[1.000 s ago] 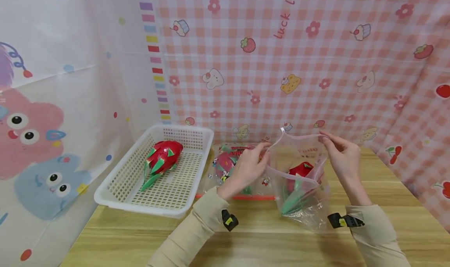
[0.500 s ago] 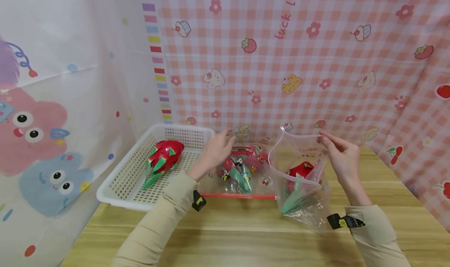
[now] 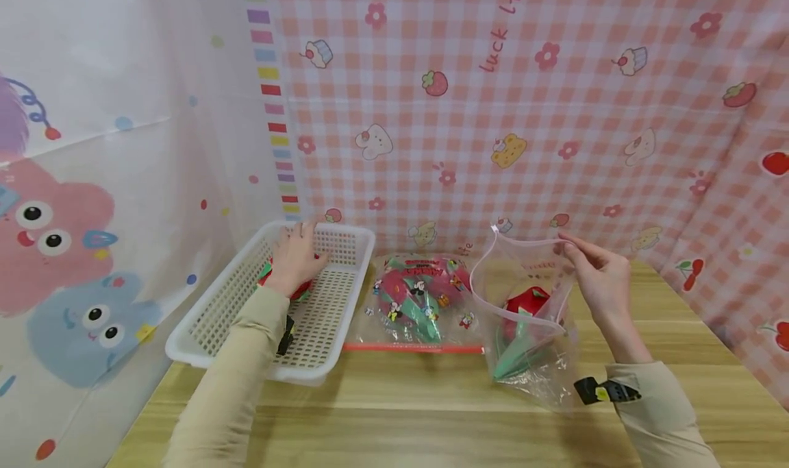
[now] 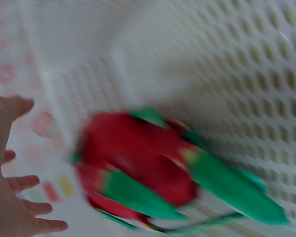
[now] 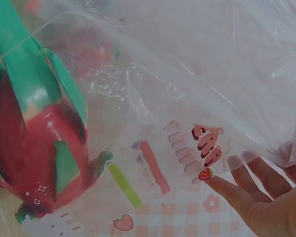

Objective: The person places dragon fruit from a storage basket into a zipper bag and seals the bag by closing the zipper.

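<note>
Head view: left hand [image 3: 294,259] has let go of the bag [image 3: 527,310] and now reaches, fingers spread, over the basket's [image 3: 234,348] dragon fruit [image 4: 138,173]; right hand [image 3: 594,276] keeps pinching the bag open.

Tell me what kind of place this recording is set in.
Probably a staged tabletop booth, not a real kitchen: a wooden table walled in by hung cartoon-print sheets, with toy dragon fruits, one in a white basket under the left hand, one in the clear bag the right hand holds.
</note>
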`<state>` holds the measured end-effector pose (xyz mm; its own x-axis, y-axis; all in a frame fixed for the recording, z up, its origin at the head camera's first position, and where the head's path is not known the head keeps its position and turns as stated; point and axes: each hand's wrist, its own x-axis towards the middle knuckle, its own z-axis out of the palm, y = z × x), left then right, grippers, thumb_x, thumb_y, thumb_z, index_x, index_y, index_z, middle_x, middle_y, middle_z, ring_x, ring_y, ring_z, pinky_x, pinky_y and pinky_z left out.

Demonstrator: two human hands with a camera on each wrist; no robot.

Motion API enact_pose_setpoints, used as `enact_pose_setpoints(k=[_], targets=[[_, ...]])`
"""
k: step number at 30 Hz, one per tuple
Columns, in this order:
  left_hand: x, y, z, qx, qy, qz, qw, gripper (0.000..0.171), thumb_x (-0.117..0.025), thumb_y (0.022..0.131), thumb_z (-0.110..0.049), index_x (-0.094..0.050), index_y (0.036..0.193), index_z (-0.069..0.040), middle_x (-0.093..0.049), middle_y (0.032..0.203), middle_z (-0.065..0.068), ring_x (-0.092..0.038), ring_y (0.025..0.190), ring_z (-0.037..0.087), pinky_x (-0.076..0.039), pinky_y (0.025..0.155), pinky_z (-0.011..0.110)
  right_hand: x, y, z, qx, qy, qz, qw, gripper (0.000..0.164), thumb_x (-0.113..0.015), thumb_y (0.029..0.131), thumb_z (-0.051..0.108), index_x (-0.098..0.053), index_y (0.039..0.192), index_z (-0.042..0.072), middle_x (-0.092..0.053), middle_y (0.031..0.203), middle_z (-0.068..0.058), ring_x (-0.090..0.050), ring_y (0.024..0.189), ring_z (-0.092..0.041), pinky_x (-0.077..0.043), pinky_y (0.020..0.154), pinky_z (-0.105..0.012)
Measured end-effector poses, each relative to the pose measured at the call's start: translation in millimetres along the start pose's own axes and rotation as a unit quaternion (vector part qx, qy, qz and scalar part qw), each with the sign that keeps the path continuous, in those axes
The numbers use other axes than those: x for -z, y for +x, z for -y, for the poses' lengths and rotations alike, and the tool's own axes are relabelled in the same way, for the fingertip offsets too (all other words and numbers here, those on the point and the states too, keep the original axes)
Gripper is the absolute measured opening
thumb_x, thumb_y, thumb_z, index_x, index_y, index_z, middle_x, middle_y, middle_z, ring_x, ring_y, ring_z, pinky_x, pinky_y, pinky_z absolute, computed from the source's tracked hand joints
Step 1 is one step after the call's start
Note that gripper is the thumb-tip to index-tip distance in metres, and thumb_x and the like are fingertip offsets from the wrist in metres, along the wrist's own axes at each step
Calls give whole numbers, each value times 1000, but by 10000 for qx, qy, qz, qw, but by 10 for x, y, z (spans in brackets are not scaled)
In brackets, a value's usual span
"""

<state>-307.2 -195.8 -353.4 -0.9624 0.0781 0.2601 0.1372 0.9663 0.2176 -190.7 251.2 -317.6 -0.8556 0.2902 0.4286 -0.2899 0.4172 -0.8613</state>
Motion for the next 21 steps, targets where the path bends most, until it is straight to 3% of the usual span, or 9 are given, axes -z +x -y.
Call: enact_pose_setpoints(k=[4,9,12,21], targets=[[-128,-34,244,315,438,605,9967,86,-61,85,-47,-18,151,-12,-20,152,30,-14,138,58,-24,100,77,11,-3,-11,50,-73,34,10000,39,-56,95,27,-63,123,1,-64,82,32,-59,87,16,-50,73,-6],[-228,-94,407,486,480,1079,9918,100,-73,75,-50,-17,152,-18,-18,152,31,-9,137,62,-22,93,82,24,-4,-29,142,-196,21,9997,39,-55,95,28,-63,123,2,-63,82,33,-59,87,17,-49,71,-5],[-250,-108,440,444,306,1151,9919,105,-79,70,-45,-18,152,-20,-16,152,33,-9,135,64,-25,89,84,28,-5,-35,151,-245,32,9996,38,-55,96,29,-63,123,3,-63,82,34,-59,87,17,-49,71,-5],[-287,-108,431,121,331,803,9961,96,-83,66,-35,-34,145,-15,-31,142,34,-36,122,62,-41,82,76,30,0,-24,162,-150,46,9997,40,-54,96,29,-63,123,1,-63,83,33,-59,88,16,-49,73,-5]])
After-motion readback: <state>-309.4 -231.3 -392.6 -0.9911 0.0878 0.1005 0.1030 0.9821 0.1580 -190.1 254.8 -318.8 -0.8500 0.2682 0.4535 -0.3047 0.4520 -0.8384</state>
